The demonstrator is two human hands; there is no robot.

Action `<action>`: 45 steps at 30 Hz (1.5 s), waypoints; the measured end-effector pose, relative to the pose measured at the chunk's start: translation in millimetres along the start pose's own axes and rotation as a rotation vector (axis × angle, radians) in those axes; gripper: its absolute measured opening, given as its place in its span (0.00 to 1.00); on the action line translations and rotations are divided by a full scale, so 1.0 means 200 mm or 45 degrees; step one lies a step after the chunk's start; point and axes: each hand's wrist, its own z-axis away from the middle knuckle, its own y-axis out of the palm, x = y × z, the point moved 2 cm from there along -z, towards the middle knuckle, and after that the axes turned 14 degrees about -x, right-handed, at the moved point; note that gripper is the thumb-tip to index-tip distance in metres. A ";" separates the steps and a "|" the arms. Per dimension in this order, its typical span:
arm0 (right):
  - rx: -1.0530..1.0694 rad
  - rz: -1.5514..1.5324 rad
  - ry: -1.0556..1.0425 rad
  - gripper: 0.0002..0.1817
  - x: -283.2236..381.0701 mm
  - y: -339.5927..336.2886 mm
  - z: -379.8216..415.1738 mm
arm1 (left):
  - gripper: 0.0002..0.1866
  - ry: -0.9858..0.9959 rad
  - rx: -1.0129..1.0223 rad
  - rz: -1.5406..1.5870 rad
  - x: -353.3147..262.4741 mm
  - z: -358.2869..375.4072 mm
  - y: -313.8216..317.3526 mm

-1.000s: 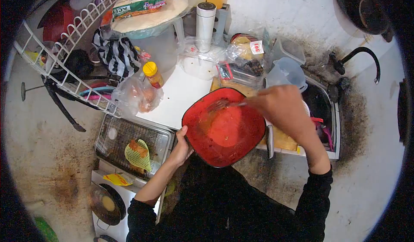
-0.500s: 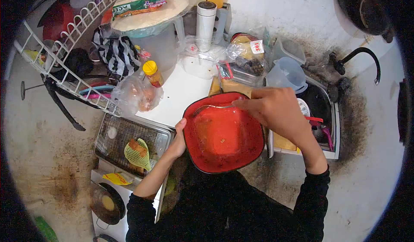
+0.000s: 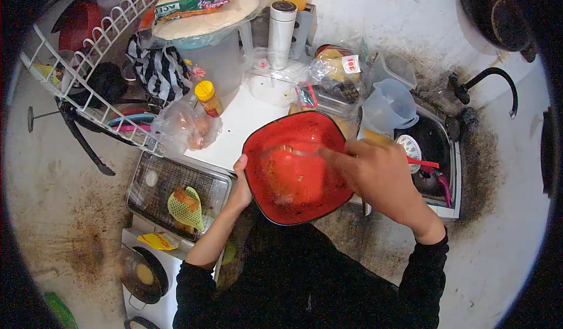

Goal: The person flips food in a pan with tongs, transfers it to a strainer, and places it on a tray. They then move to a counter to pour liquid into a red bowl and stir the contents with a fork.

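A red square bowl (image 3: 299, 194) with a dark rim is tipped toward me in front of my body. My left hand (image 3: 240, 185) grips its left side, thumb up at the rim. Above the bowl's right part, my right hand (image 3: 375, 176) has its fingers closed on a thin metal utensil (image 3: 296, 151), blurred by motion, whose far end reaches across the inside of the bowl. Yellowish smears and a small crumb show on the bowl's inner surface.
At left, a wire rack tray (image 3: 152, 197) holds a yellow-green slotted scoop (image 3: 186, 212) with a browned piece. Below it a pan (image 3: 146, 273) stands on the stove. A sink (image 3: 456, 170) is at right, beside a clear jug (image 3: 390, 106). A yellow-lidded jar (image 3: 206, 94) stands behind.
The bowl has turned and shifted slightly up and left. My right hand has moved a little down and right, and the utensil is now blurred inside the bowl.
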 end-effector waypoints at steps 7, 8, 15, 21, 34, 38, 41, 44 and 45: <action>0.062 -0.004 -0.027 0.15 0.02 0.03 0.03 | 0.37 0.020 0.026 0.189 0.04 -0.05 -0.01; 0.028 -0.026 0.023 0.15 0.01 0.01 0.03 | 0.37 0.029 0.053 0.199 0.06 -0.06 -0.02; -0.001 -0.052 0.011 0.18 0.02 0.00 0.06 | 0.37 0.125 0.013 0.099 -0.03 -0.02 0.05; -0.135 -0.038 0.137 0.15 -0.01 0.01 0.03 | 0.37 0.200 0.145 0.145 0.02 -0.06 0.04; 0.325 -0.197 0.050 0.11 -0.10 -0.01 0.09 | 0.36 0.113 -0.083 0.337 -0.03 -0.07 0.06; 0.240 -0.308 -0.035 0.10 -0.12 -0.02 0.05 | 0.36 0.140 -0.086 0.293 -0.05 -0.07 0.06; 0.333 -0.088 -0.073 0.09 -0.14 0.00 0.01 | 0.36 0.175 -0.117 0.280 -0.03 -0.09 0.04; 0.356 0.105 -0.060 0.09 -0.13 0.02 -0.01 | 0.37 0.174 -0.122 0.324 -0.02 -0.11 0.03; 0.307 0.112 -0.066 0.09 -0.12 0.03 -0.01 | 0.37 0.145 -0.099 0.378 -0.02 -0.12 0.03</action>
